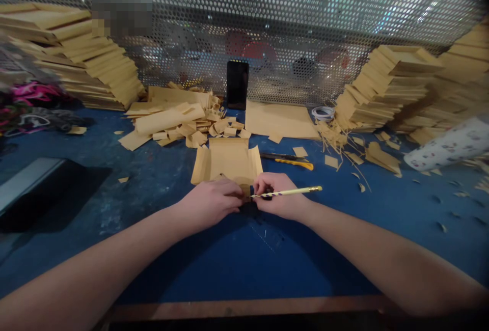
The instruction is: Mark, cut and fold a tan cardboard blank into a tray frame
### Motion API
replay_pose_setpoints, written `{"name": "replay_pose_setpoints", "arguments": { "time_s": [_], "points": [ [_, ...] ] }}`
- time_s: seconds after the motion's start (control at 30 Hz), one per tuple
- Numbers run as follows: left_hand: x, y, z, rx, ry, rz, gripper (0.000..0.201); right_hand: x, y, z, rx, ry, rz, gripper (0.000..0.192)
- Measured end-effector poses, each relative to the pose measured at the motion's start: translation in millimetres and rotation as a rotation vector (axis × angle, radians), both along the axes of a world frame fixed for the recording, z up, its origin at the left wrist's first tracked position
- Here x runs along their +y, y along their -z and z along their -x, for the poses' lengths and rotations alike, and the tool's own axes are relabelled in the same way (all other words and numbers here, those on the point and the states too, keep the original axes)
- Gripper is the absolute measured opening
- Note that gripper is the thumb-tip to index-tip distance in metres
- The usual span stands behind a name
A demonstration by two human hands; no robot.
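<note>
A tan cardboard piece (227, 160) with folded side flaps lies flat on the blue table (237, 265) in front of me. My left hand (211, 201) presses down on its near edge, fingers curled. My right hand (278, 197) sits just to the right, gripping a yellow striped pencil (290, 192) that points left toward the card's near edge. Both hands nearly touch. The pencil tip and the card's near edge are hidden between my fingers.
A yellow utility knife (292, 160) lies right of the card. Cardboard offcuts (179, 119) heap behind it, with a flat sheet (280, 119), a black phone (237, 85) against the mesh wall, a tape roll (323, 113), and tall cardboard stacks (80, 56) left and right (397, 86).
</note>
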State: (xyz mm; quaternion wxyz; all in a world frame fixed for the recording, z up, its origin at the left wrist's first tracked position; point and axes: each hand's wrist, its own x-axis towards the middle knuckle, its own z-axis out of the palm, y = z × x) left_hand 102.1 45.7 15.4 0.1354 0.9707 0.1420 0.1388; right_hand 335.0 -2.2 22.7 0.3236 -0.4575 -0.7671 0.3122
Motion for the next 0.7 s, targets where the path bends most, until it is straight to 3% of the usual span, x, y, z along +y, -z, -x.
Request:
{"name": "replay_pose_setpoints", "arguments": {
  "time_s": [0.43,0.7],
  "points": [
    [-1,-9.7,-4,0.046,-0.001,0.018,0.024,0,-0.6,0,0.013,-0.013,0.088,0.024],
    [-6,-13.3,1,0.119,-0.064,-0.026,0.013,-2,1.6,-4,0.1,0.017,0.084,0.019]
  ]
}}
